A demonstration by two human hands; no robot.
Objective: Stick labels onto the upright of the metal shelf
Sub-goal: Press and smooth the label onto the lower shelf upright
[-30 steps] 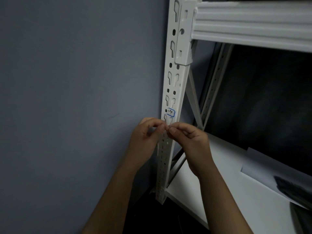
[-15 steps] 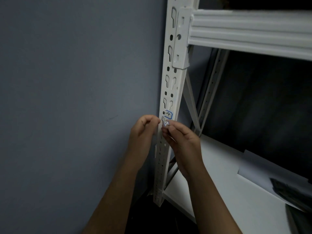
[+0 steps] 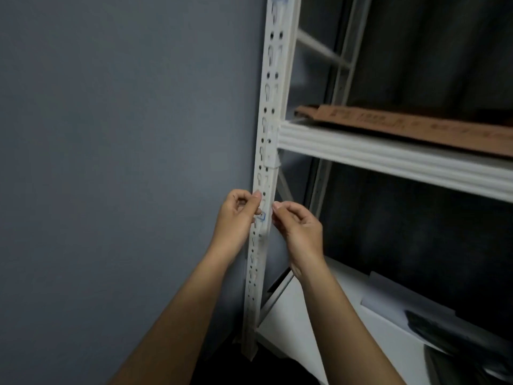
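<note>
hands (image 3: 270, 218) flanking upright (image 3: 273, 112); label (image 3: 261, 216) between

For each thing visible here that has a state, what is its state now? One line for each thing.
Left hand: fingers curled, fingertips at the upright's left edge.
Right hand: fingers curled, fingertips at the upright's right edge.
Blue-edged label: on the upright, between the two hands, blurred.
Upright: standing, perforated.
Shelf beam: hooked into the upright.
Cardboard: lying flat on the upper shelf.
</note>
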